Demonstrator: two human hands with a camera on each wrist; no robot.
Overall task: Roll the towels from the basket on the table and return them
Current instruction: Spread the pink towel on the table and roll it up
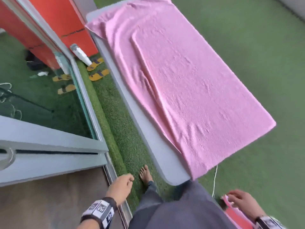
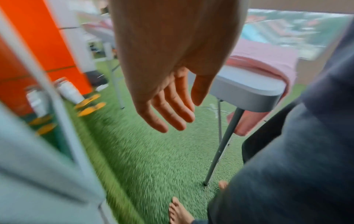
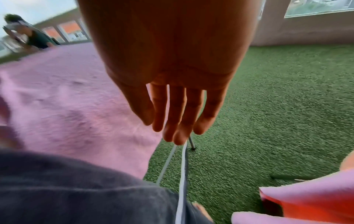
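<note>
A pink towel (image 1: 184, 90) lies spread flat along the grey folding table (image 1: 158, 156), with one end hanging over the near edge. In the right wrist view the towel (image 3: 67, 106) fills the left side. My left hand (image 1: 123, 184) hangs beside the table's near left corner with relaxed fingers (image 2: 172, 115) and holds nothing. My right hand (image 1: 239, 200) hovers to the right of the table, fingers (image 3: 178, 121) straight and empty. It is just above a red basket (image 1: 236, 217) with pink towels (image 3: 316, 195) in it; I cannot tell whether it touches them.
A glass sliding door (image 1: 49, 100) and an orange pillar (image 1: 66, 22) stand to the left. Yellow sandals (image 1: 97, 70) and a white bottle (image 1: 82, 55) lie on the green turf. A white cord (image 1: 214, 179) hangs by the table leg (image 2: 222, 147). A person (image 3: 32, 36) stands far off.
</note>
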